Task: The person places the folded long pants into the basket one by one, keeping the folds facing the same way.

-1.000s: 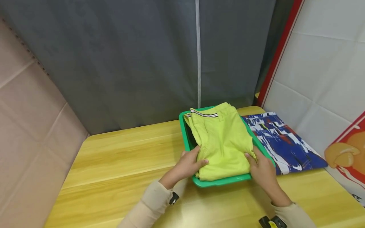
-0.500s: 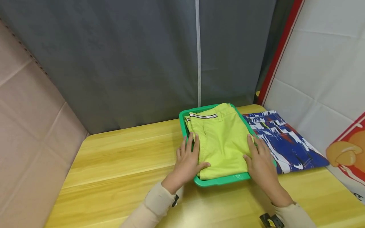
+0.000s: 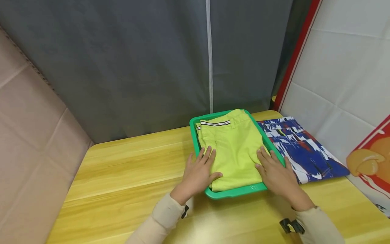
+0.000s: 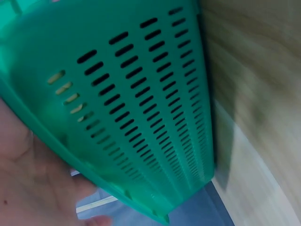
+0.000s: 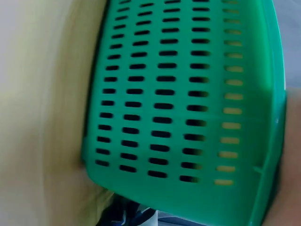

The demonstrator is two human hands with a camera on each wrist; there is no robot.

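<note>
Nearest: beige sleeves, one per arm.

Left hand: fingers spread, laid across the left side of the basket, thumb over the cloth; pinching nothing visible.

Right hand: fingers spread likewise, laid over the right edge of the cloth and the rim beside it; no pinch visible. Pressure of either: cannot tell.

Green basket: slotted sides, near rim exposed; rests on wooden table.

Yellow-green trousers: folded, striped waistband toward the far end; lie inside the basket, between both hands. Progress, by judgement: folding done, placing in basket done; left, at most, a little smoothing or tucking along the sides, with creases near the right fingers.

Blue patterned garment: lies folded on the table, right of the basket, outside it; whether left to be packed, cannot tell.

Farthest: dark grey curtain, behind the table.
</note>
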